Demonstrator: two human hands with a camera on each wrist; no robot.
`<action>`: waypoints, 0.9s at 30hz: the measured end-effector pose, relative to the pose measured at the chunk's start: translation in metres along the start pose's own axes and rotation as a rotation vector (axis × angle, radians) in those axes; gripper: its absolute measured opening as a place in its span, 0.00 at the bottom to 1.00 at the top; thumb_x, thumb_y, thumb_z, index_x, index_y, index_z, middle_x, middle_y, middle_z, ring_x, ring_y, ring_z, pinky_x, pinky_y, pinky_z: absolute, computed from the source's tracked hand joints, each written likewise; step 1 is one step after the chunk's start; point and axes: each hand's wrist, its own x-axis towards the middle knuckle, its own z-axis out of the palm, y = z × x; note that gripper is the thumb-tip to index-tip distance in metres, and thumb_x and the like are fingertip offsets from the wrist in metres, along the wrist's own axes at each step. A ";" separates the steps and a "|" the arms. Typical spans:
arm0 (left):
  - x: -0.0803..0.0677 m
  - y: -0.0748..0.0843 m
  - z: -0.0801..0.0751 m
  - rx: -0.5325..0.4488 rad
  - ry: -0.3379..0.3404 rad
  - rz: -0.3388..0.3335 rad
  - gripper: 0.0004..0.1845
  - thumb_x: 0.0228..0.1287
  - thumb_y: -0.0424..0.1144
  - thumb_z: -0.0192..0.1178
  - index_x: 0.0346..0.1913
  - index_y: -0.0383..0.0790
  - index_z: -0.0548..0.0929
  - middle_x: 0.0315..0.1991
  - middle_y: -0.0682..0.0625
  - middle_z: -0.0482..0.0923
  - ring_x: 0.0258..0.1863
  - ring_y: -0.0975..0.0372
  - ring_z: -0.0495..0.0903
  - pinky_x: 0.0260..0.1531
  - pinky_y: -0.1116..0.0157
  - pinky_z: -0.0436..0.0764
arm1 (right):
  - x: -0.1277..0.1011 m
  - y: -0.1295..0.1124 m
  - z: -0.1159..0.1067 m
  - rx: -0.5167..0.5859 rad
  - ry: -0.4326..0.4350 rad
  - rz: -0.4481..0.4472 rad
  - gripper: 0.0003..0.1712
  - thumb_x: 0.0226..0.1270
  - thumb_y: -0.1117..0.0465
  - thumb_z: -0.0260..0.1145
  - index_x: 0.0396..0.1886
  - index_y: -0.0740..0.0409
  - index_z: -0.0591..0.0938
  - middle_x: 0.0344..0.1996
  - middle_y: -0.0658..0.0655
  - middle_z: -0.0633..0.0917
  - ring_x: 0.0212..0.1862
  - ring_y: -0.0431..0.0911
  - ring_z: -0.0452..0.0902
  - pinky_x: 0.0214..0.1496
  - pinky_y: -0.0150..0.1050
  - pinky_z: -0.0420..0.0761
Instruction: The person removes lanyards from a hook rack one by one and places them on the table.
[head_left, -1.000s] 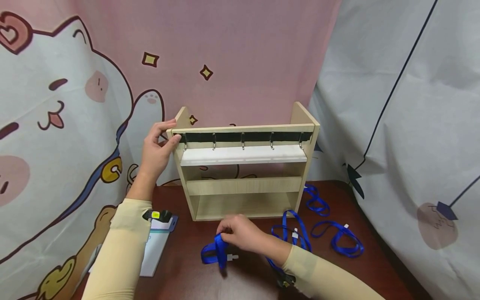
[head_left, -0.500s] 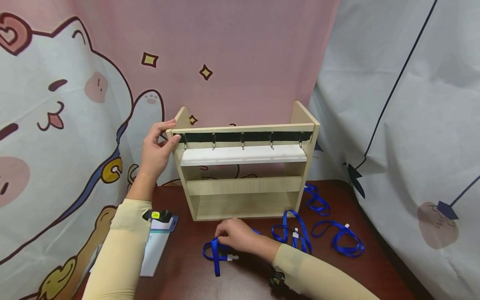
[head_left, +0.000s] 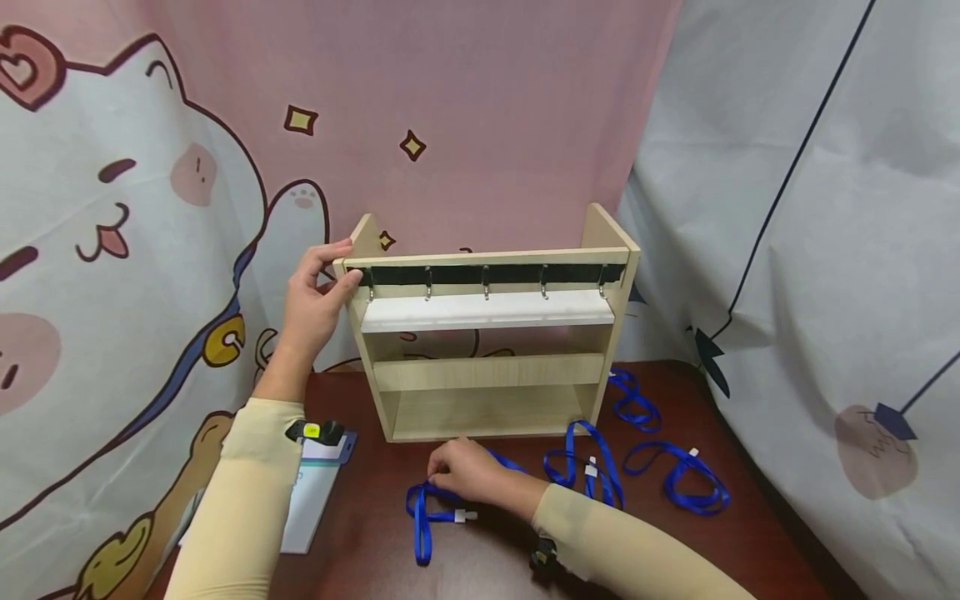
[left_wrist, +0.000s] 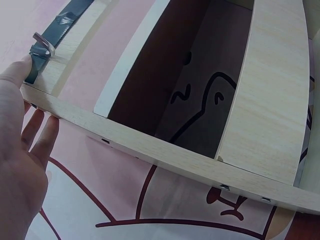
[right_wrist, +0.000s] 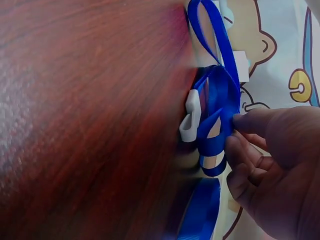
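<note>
A: Lanyard (head_left: 431, 508), blue flat webbing with a white plastic clip (head_left: 467, 516), lies on the counter (head_left: 375, 550) just in front of the wooden rack (head_left: 487, 371). Largest item first: how does the rack look to handle?

B: Rigid panel wood, open-backed, judged light enough to tip or slide. Left hand (head_left: 313, 304) steadies it, grip clamped on the top left corner, thumb on the front rail beside the black strip of hooks (head_left: 487, 273). The left wrist view shows the fingers (left_wrist: 37, 132) straight behind the side panel.

A: And the lanyard?

B: Soft, limp, near weightless by the look of it; it will fold and trail, not hold a shape. Webbing probably a little slick. Right hand (head_left: 465, 473) has its grip pinched together on the strap; the right wrist view puts the fingertips (right_wrist: 240, 122) on the bunched loops just beside the clip (right_wrist: 192, 117).

A: Best place to hold?

B: Judgement: at the strap near the top of the loop, so the loop hangs open. Clip is the only stiff part, small, likely brittle if squeezed hard.

A: Anything else nearby?

B: More blue lanyards (head_left: 675, 475) to the right on the counter, well apart from the left hand; a badge card holder (head_left: 311, 492) by the left forearm.
</note>
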 end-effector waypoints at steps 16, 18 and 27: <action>0.000 0.000 0.001 -0.002 0.000 -0.003 0.20 0.78 0.30 0.68 0.68 0.32 0.82 0.75 0.45 0.77 0.71 0.58 0.75 0.57 0.70 0.82 | -0.007 -0.001 -0.010 0.100 0.045 0.016 0.04 0.67 0.61 0.78 0.34 0.46 0.92 0.29 0.35 0.89 0.37 0.26 0.81 0.46 0.27 0.81; 0.000 -0.001 0.000 -0.011 -0.004 0.002 0.20 0.78 0.31 0.69 0.68 0.34 0.83 0.75 0.48 0.78 0.71 0.59 0.75 0.57 0.70 0.82 | -0.009 -0.003 -0.014 0.116 0.046 0.029 0.03 0.68 0.61 0.77 0.35 0.47 0.92 0.30 0.35 0.89 0.37 0.27 0.80 0.45 0.27 0.81; 0.000 -0.001 -0.002 -0.007 -0.012 0.000 0.20 0.78 0.33 0.70 0.68 0.37 0.84 0.75 0.49 0.78 0.71 0.59 0.75 0.57 0.69 0.83 | -0.024 -0.006 -0.038 0.206 0.098 0.038 0.03 0.74 0.61 0.77 0.38 0.49 0.92 0.32 0.38 0.88 0.37 0.30 0.80 0.43 0.31 0.81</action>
